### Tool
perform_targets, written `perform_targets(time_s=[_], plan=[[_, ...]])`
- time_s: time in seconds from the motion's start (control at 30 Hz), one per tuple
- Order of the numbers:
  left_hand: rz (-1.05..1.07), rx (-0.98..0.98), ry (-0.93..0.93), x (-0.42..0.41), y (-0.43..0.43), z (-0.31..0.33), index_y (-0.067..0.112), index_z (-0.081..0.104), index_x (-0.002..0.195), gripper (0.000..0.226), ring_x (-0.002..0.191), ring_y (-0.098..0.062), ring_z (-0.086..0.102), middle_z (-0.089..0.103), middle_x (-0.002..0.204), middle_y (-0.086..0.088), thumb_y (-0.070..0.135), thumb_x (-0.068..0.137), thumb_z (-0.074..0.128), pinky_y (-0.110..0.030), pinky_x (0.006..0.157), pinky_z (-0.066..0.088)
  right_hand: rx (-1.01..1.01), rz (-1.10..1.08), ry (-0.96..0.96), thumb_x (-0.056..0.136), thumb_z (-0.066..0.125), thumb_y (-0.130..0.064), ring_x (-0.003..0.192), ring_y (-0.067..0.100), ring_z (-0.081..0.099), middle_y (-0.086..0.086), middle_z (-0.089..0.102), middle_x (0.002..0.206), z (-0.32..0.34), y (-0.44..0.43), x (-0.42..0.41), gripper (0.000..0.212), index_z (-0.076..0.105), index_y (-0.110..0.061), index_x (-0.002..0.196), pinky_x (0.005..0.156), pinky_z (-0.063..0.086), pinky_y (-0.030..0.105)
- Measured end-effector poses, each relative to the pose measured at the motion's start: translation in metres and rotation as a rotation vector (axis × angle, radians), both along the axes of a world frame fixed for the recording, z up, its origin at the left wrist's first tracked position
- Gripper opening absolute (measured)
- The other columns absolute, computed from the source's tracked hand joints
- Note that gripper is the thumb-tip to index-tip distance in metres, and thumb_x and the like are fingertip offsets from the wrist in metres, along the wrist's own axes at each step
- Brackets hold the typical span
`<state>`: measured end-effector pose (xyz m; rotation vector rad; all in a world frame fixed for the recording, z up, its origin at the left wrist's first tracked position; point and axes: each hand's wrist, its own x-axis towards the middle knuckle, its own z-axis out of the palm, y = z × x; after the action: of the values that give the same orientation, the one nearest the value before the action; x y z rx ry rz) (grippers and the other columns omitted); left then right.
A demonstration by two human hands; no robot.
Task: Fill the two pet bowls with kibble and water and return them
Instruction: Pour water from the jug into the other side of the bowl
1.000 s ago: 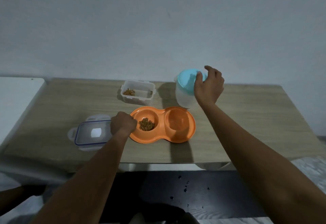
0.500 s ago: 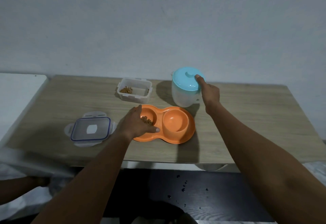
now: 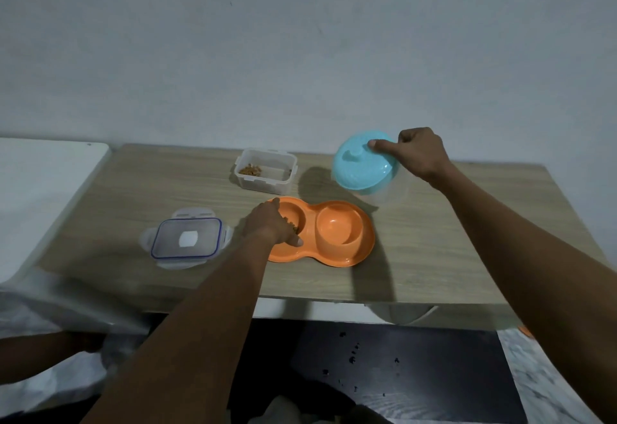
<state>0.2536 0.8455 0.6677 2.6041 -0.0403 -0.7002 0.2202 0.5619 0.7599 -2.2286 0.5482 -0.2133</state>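
Note:
An orange double pet bowl point(image 3: 354, 253) lies on the wooden table point(image 3: 450, 246). My left hand point(image 3: 271, 226) rests flat on its left cup, covering most of the kibble point(image 3: 294, 227) there. The right cup looks empty. My right hand point(image 3: 419, 153) grips a clear water jug point(image 3: 389, 194) by its handle, thumb pressed on the light-blue lid point(image 3: 362, 164). The jug is tilted toward the bowl, above and behind the right cup.
A clear plastic container point(image 3: 265, 169) holding a little kibble stands behind the bowl. Its blue-rimmed lid point(image 3: 187, 238) lies to the left. A white surface point(image 3: 40, 189) adjoins the table's left edge. Dark floor with scattered bits shows below the front edge.
My right hand took hold of the jug and tilted it toward the bowl. My left hand opened from a fist and settled over the left cup.

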Motion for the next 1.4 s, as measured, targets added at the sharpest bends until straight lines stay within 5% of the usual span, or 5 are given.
perform_targets(time_s=[0.27,0.47,1.4], plan=[[0.035,-0.054,-0.015,-0.004,0.001,-0.001,0.022,0.025,0.157,0.125,0.138,-0.032,0.044,0.044,0.153,-0.009,0.029,0.054,0.096,-0.044,0.102,0.045,-0.422,0.255,0.137,0.068,0.081,-0.065,0.061,0.018,0.045,0.001,0.047,0.057,0.007,0.014,-0.009,0.064,0.044,-0.014,0.056,0.058,0.036,0.033],[0.031,-0.044,-0.012,-0.005,-0.001,0.000,0.022,0.024,0.157,0.124,0.140,-0.032,0.041,0.042,0.153,-0.009,0.030,0.056,0.095,-0.045,0.105,0.043,-0.594,0.340,0.146,0.070,0.079,-0.064,0.057,0.015,0.041,-0.002,0.045,0.055,0.012,0.028,-0.014,0.062,0.043,-0.016,0.056,0.053,0.028,0.031],[0.047,-0.027,-0.020,-0.004,-0.003,-0.003,0.023,0.028,0.156,0.124,0.136,-0.036,0.043,0.045,0.150,-0.011,0.031,0.053,0.096,-0.047,0.100,0.043,-0.659,0.376,0.100,0.072,0.077,-0.065,0.058,0.013,0.044,-0.003,0.048,0.057,0.025,0.022,-0.020,0.059,0.046,-0.017,0.058,0.062,0.034,0.032]])
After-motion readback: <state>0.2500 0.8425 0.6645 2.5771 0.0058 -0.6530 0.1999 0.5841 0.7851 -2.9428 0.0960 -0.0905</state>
